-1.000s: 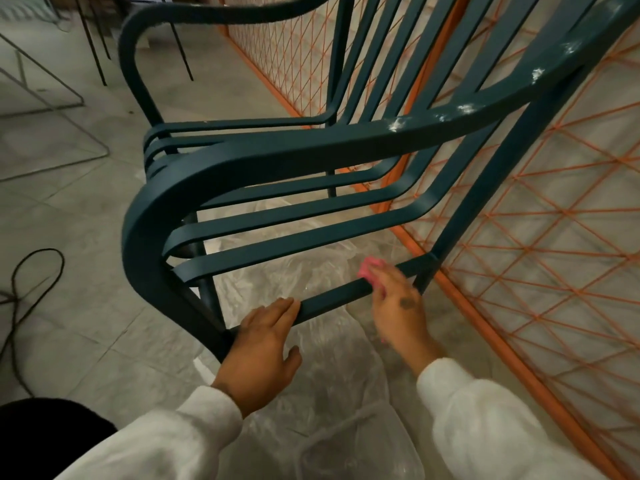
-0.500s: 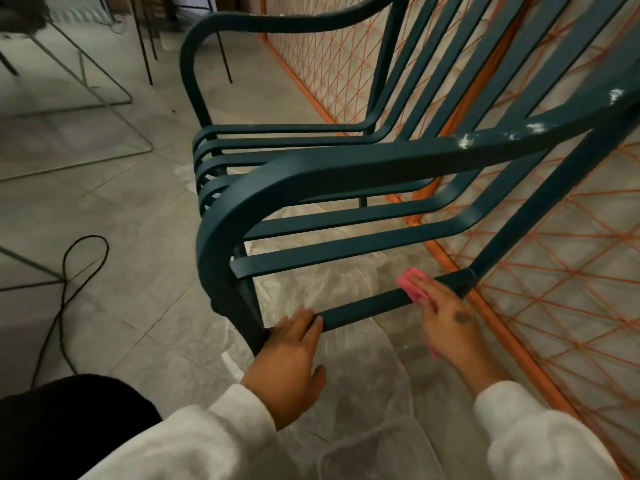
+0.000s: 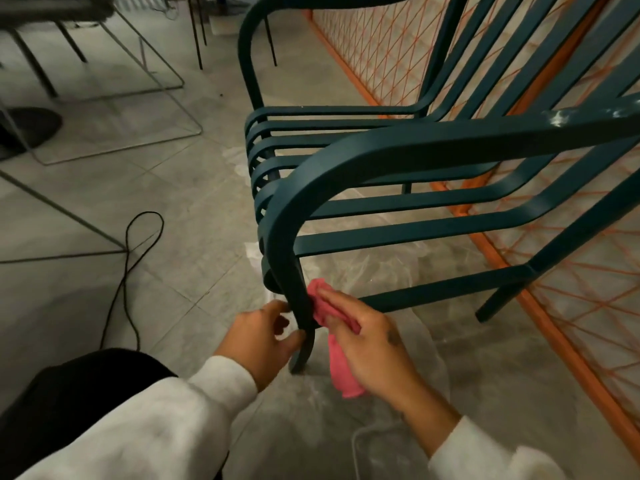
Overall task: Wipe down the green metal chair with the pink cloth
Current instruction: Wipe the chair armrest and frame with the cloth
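Chair (image 3: pixel 450 140): your right hand (image 3: pixel 374 351) has slid the crumpled cloth (image 3: pixel 341 372) from crossbar (image 3: pixel 443 292) to the curved matte leg (image 3: pixel 298 299), fingers clamped on the cloth. Your left hand (image 3: pixel 259 337) curls round the leg.

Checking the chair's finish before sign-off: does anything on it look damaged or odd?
Whitish patches on the near armrest of the green chair, toward its back end, stand out against the dark paint. Chips or dried residue, I cannot tell. Nothing else looks odd.

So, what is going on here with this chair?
A person is wiping the green metal chair. The right hand presses the pink cloth against the near front leg, low down, while the left hand holds that leg from the other side. The chair stands on a clear plastic sheet.
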The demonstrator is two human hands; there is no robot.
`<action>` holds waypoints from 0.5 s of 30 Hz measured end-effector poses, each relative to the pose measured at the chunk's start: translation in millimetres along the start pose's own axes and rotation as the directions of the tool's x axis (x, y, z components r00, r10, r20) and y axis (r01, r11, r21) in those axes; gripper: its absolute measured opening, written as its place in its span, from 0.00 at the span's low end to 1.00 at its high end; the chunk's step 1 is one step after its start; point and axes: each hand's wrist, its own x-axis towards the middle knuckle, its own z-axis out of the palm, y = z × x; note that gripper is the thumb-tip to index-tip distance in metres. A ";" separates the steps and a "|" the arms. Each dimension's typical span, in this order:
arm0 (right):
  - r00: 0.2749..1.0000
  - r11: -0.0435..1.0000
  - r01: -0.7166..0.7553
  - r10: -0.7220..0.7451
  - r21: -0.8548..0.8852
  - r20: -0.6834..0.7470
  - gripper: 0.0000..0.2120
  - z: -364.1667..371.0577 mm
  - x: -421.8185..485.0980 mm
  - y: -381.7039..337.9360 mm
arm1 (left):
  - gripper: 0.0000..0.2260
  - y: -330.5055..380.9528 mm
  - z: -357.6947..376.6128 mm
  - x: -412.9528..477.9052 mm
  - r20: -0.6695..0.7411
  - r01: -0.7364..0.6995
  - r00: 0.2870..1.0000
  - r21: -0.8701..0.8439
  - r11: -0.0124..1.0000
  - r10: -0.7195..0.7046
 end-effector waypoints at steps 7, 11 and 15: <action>0.980 0.844 0.193 -0.195 -0.500 0.050 0.25 -13.5 -5.0 24.9 | 0.15 7.2 -1.5 1.5 -0.056 -0.002 0.998 -0.198 0.980 -0.009; 0.980 0.861 0.085 -0.164 -0.502 -0.116 0.21 -37.5 -0.7 30.2 | 0.13 7.4 -6.3 5.2 -0.033 0.008 0.999 -0.167 0.986 -0.014; 0.984 0.857 0.107 -0.162 -0.503 -0.068 0.21 -4.5 -6.6 16.1 | 0.13 5.8 -6.6 5.7 -0.022 -0.005 1.000 -0.167 0.986 0.002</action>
